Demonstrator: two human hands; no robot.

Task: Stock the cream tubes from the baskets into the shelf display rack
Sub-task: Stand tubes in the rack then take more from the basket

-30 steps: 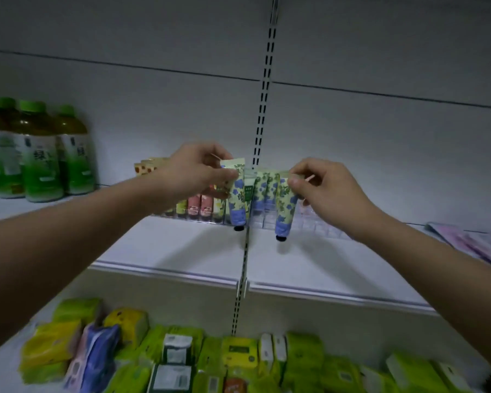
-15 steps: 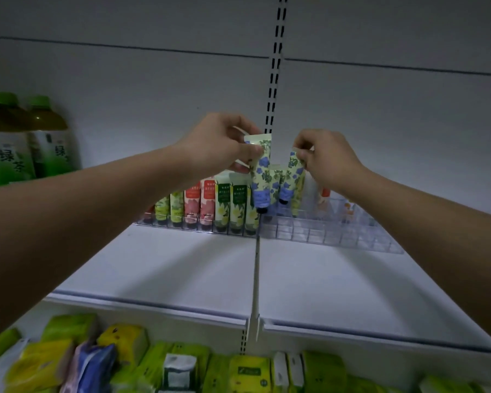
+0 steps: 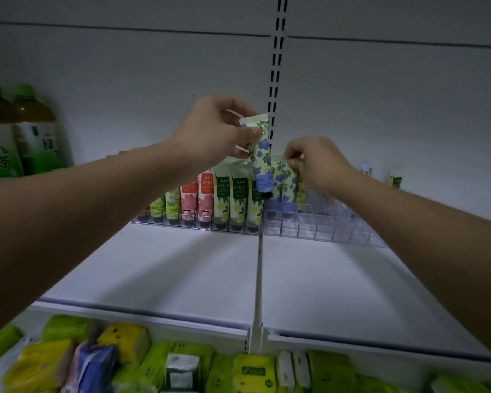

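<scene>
My left hand (image 3: 213, 131) pinches a blue-flowered cream tube (image 3: 260, 154) by its top, cap down, above the clear display rack (image 3: 323, 231) at the back of the white shelf. My right hand (image 3: 315, 163) pinches the top of a second blue-flowered tube (image 3: 284, 191) that stands in a rack slot, just right of the first tube. Left of them the rack holds a row of green, red and yellow-green tubes (image 3: 221, 199). The slots to the right are mostly bare.
Green tea bottles (image 3: 17, 137) stand at the shelf's far left. The white shelf board (image 3: 182, 273) spreads in front of the rack, split by a slotted upright (image 3: 275, 69). Tissue packs (image 3: 125, 361) fill the shelf below. A lone tube (image 3: 396, 180) stands far right.
Both hands moved toward the rack with their tubes. The right hand has come down and its tube now stands in a slot. The left hand's tube still hangs above the rack.
</scene>
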